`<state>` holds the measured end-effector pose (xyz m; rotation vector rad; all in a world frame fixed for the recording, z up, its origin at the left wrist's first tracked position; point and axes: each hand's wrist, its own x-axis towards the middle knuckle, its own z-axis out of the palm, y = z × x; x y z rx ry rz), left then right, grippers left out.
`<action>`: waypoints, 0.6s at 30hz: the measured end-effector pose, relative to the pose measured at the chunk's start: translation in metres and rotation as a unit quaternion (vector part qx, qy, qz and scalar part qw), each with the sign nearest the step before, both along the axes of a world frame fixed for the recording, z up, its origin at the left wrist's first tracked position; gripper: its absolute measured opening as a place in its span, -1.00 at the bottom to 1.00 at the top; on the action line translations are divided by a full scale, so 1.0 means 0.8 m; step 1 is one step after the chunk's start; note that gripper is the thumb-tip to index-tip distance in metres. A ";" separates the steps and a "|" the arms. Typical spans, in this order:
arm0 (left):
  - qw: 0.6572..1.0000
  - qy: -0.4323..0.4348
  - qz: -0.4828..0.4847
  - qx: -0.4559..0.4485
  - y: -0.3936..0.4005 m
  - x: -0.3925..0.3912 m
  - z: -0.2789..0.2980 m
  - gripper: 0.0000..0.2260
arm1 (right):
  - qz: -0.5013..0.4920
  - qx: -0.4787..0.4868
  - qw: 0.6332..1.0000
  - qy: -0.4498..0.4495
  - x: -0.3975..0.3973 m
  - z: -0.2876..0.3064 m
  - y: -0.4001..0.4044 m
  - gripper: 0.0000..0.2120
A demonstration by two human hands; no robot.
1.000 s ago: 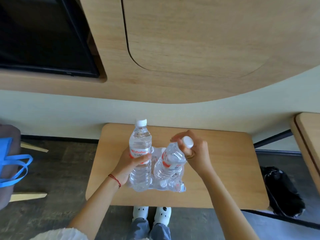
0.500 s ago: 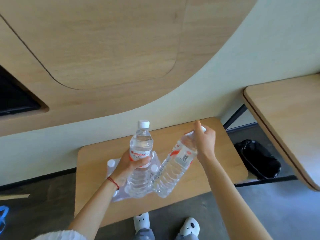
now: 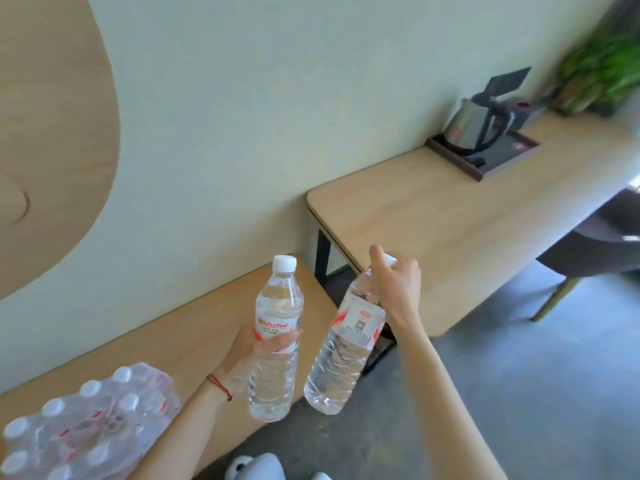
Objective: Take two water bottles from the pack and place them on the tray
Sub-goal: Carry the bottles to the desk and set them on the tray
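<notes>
My left hand (image 3: 258, 348) grips a clear water bottle (image 3: 275, 341) around its middle, upright, white cap on top. My right hand (image 3: 398, 289) holds a second water bottle (image 3: 343, 355) by its neck and cap, so it hangs tilted with its base toward me. Both bottles are in the air, clear of the low table. The shrink-wrapped pack (image 3: 86, 424) of several bottles lies at the lower left on the low wooden table (image 3: 207, 327). The dark tray (image 3: 498, 164) sits far right on a higher desk, with a steel kettle (image 3: 474, 126) standing on it.
The higher wooden desk (image 3: 433, 216) runs along the wall to the right, with a green plant (image 3: 602, 71) at its far end. A grey chair (image 3: 595, 244) stands by the desk. Grey floor lies between me and the desk. My white shoes (image 3: 256, 467) show below.
Both bottles have come up out of the pack and off the low table. The view has swung right, so the pack now lies at lower left and the desk with the tray has appeared.
</notes>
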<state>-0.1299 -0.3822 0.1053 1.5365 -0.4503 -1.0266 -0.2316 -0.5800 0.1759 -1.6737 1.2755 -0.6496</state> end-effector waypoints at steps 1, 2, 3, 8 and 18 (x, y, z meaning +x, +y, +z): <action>1.000 0.002 -0.016 0.000 -0.029 -0.013 0.002 -0.41 | -0.019 -0.002 1.000 0.002 -0.020 0.003 -0.026 -0.60; 0.999 0.005 -0.032 -0.001 -0.058 -0.025 0.005 -0.37 | -0.035 -0.004 0.999 0.006 -0.039 0.005 -0.052 -0.58; 0.999 0.004 -0.048 0.000 -0.089 -0.038 0.007 -0.33 | -0.050 -0.007 0.999 0.015 -0.057 0.008 -0.077 -0.56; 0.993 -0.018 -0.114 -0.010 -0.247 -0.093 0.017 -0.27 | -0.107 -0.009 0.994 0.021 -0.131 0.019 -0.202 -0.46; 0.973 -0.025 -0.229 -0.028 -0.584 -0.204 0.013 -0.55 | -0.238 -0.076 0.968 0.014 -0.275 0.037 -0.492 -0.62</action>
